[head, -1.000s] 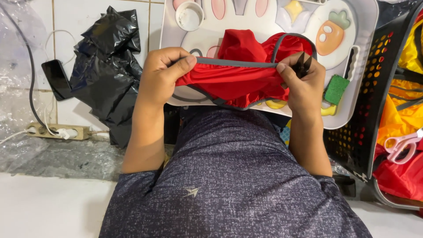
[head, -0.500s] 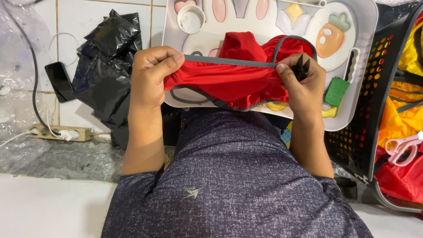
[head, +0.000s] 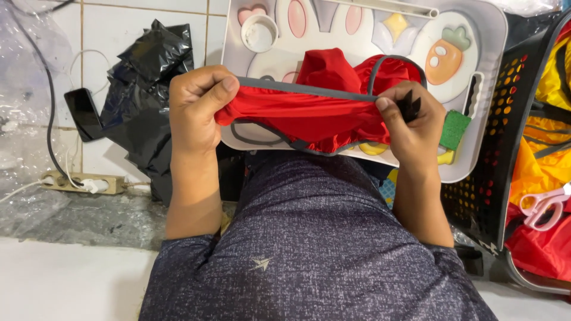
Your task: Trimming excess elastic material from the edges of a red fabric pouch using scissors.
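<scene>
A red fabric piece with grey trim [head: 309,116] is stretched between both hands above a white tray [head: 488,53] printed with a rabbit and a carrot. My left hand [head: 196,110] pinches its left end, thumb on top of the grey band. My right hand [head: 410,128] grips the right end together with a small black clip-like part. Loose grey straps loop out from under the fabric. The cloth hides the tray's middle.
Crumpled black plastic bag [head: 146,89] and a dark phone [head: 83,113] lie left on tiles. A power strip [head: 83,183] with cables sits lower left. A black perforated basket [head: 511,148] at right holds yellow and red fabric and pink scissors [head: 544,205]. A small white cup [head: 259,32] rests on the tray.
Both hands have drawn the red fabric tauter; my left hand has shifted slightly left and its grip has rolled over the grey band.
</scene>
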